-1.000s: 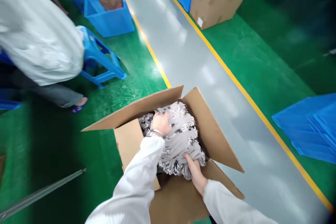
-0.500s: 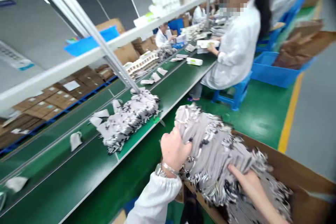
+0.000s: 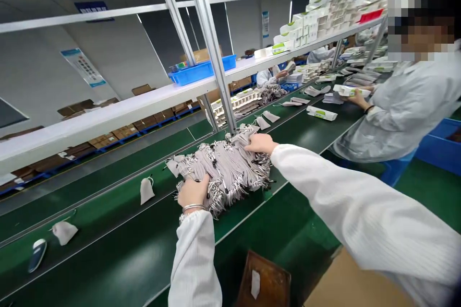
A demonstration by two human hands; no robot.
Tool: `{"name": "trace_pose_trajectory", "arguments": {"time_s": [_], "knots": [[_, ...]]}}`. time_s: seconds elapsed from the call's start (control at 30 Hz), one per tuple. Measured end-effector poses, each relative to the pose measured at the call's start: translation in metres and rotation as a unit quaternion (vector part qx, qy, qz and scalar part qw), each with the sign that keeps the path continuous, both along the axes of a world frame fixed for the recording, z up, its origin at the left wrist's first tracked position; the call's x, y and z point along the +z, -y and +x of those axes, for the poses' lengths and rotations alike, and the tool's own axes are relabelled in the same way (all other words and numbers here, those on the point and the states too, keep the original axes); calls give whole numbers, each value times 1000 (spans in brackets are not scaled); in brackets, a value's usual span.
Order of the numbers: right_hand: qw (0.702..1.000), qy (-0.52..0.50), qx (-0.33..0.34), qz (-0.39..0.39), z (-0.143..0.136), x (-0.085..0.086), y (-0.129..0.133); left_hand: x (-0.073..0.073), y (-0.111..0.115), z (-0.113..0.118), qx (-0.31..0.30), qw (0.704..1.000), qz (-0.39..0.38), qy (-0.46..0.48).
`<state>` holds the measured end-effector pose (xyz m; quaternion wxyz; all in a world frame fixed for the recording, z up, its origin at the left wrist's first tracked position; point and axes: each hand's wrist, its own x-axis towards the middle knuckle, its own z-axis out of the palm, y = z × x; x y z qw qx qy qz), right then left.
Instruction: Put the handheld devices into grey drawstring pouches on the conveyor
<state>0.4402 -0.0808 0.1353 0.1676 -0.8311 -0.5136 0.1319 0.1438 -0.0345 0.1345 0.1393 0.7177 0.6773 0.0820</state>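
Note:
A thick pile of grey drawstring pouches, with pale cords and dark cord ends, lies on the green conveyor belt. My left hand grips the pile's near left end, thumb on top and the other fingers partly hidden. At the far right end my right hand is closed on pouches, its fingertips buried among them. A single grey pouch lies on the belt to the left of the pile. Beyond it are another pouch and a dark blue oblong object with a white end.
A metal upright rises just behind the pile to a shelf bearing a blue tray and stacked white boxes. On the right a co-worker holds a white box. Below me are a cardboard box and a brown stool.
Both hands have carried the bundle of pouches from above the cardboard box over to the belt, on the left. The view has swung left and up.

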Motion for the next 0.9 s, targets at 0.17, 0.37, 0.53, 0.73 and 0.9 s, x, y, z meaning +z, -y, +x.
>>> {"name": "trace_pose_trajectory", "arguments": {"time_s": [0.17,0.37,0.53,0.73,0.9], "knots": [[999,7,-13,-30,-2,-54,-38,-43,-44,-4,6,999,-49,-6],[999,-2,-25,-41,20,-66,-52,-33,-53,-42,43,997,-46,-34],[999,-20,-34,-24,21,-73,-56,-35,-60,-46,63,994,-59,-61],[998,-54,-21,39,17,-56,-45,-30,-59,-34,38,995,-64,-70],[977,-87,-15,192,48,-48,42,-17,-30,-49,43,994,17,-102]]}}
